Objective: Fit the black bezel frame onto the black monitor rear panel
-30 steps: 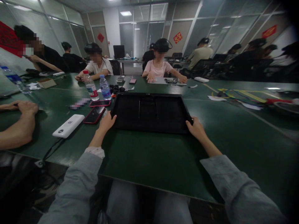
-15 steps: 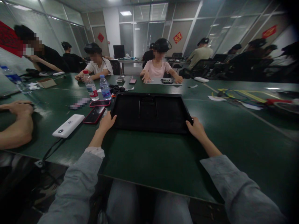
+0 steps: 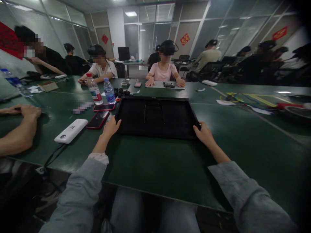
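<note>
A wide black rectangular tray (image 3: 136, 118) with a raised rim rests on the green table (image 3: 150, 165) right in front of me. Two thin upright lines and a recessed panel show in the middle of it. My left hand (image 3: 113, 125) grips its left side, thumb over the rim and fingers mostly hidden behind. On the opposite side, my right hand (image 3: 203, 132) holds the right edge near the front corner in the same way. The tray's underside is out of sight.
Left of the tray lie two red-edged phones (image 3: 97, 119) and a white power bank (image 3: 71, 130) with a cable. Two bottles (image 3: 94, 89) stand behind them. A co-worker's forearm (image 3: 20, 136) rests at far left. Yellow cables (image 3: 252, 98) lie right; another person (image 3: 163, 71) sits opposite.
My hands and the tray stay where they were. Across the table, the person's grey board has slid a little left. The co-worker's hand at far left has shifted slightly right.
</note>
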